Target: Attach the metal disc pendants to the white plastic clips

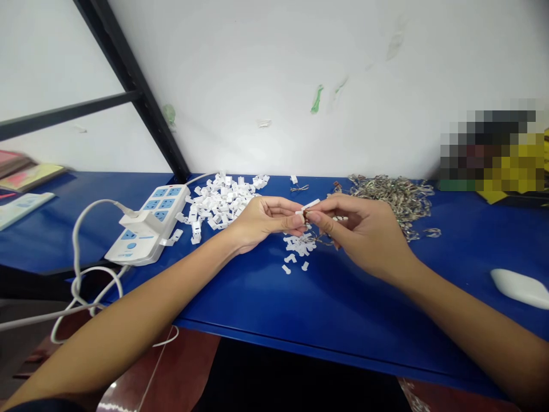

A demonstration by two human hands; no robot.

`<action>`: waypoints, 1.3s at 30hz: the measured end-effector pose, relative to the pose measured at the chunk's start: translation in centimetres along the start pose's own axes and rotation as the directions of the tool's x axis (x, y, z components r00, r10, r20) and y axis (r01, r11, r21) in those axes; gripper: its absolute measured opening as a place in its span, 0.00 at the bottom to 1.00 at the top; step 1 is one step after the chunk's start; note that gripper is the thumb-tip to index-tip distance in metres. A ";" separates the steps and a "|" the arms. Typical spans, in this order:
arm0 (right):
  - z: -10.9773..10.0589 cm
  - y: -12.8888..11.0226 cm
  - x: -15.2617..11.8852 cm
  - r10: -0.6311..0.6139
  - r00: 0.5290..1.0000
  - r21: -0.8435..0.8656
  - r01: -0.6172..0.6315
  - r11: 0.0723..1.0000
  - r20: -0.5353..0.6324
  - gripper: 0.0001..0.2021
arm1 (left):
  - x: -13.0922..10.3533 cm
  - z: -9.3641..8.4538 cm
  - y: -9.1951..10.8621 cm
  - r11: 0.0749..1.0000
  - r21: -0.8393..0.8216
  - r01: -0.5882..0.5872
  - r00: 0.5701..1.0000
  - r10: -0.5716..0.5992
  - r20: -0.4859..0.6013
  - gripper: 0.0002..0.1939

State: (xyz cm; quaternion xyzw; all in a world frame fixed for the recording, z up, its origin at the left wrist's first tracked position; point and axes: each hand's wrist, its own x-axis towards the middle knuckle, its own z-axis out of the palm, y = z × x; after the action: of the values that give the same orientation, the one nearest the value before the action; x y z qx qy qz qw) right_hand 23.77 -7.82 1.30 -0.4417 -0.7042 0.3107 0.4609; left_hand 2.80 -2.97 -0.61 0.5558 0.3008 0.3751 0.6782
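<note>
Above the middle of the blue table, both hands meet fingertip to fingertip. Between thumb and fingers my left hand (268, 217) pinches a small white plastic housing (311, 203), partly covered by the fingertips. My right hand (364, 229) is closed in a pinch on a thin wire lead (319, 238) with a copper-coloured end, held against the housing. Its loose wires hang below the fingers. Under the hands lie small flat white plastic pieces (299, 246). A heap of white housings (223, 200) is left of my left hand; a tangle of wire leads (397, 197) lies behind my right hand.
A white power strip (146, 229) with a plugged-in adapter and looping white cable (76, 252) sits at left. One housing with wires (294, 180) lies near the wall. A white rounded object (521, 288) is at right; notebooks (30, 174) lie far left beyond a black metal post (150, 109).
</note>
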 end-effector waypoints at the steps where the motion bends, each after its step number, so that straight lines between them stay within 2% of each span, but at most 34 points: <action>1: 0.0 0.0 0.0 -0.001 1.000 0.005 0.001 1.000 -0.002 0.09 | 0.0 0.0 0.0 1.000 0.003 0.000 1.000 0.000 0.002 0.17; 11: -0.2 -0.4 -0.4 -0.070 0.997 -0.061 0.070 0.996 0.011 0.09 | 0.0 -0.4 0.1 1.000 0.006 -0.019 1.000 0.019 0.006 0.18; 15: -0.4 -0.6 -0.3 0.041 0.998 0.093 -0.044 0.995 0.036 0.11 | 0.0 -0.5 0.0 1.000 0.028 -0.010 1.000 0.010 -0.006 0.17; 19: -0.7 -0.5 0.1 0.157 0.982 0.236 -0.178 0.955 0.106 0.12 | 0.1 -0.5 0.0 1.000 0.019 -0.007 1.000 0.007 -0.009 0.16; 26: -0.5 0.1 0.3 0.251 0.947 0.416 -0.313 0.854 0.199 0.18 | 0.2 -0.9 -0.1 1.000 0.002 -0.018 1.000 0.018 -0.001 0.16; 33: -0.9 0.2 0.6 0.284 0.910 0.461 -0.400 0.792 0.302 0.14 | 0.2 -0.9 -0.1 1.000 -0.004 -0.014 1.000 0.014 0.006 0.16; 39: -1.3 0.5 0.6 0.206 0.913 0.379 -0.341 0.860 0.353 0.14 | 0.0 -0.8 0.3 1.000 0.014 -0.011 1.000 0.011 -0.006 0.17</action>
State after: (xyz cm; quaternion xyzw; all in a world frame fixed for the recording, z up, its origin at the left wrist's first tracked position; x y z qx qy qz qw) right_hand 24.98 -7.04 1.62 -0.3724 -0.6082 0.5856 0.3854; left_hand 2.11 -2.48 -0.52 0.5610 0.3022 0.3784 0.6714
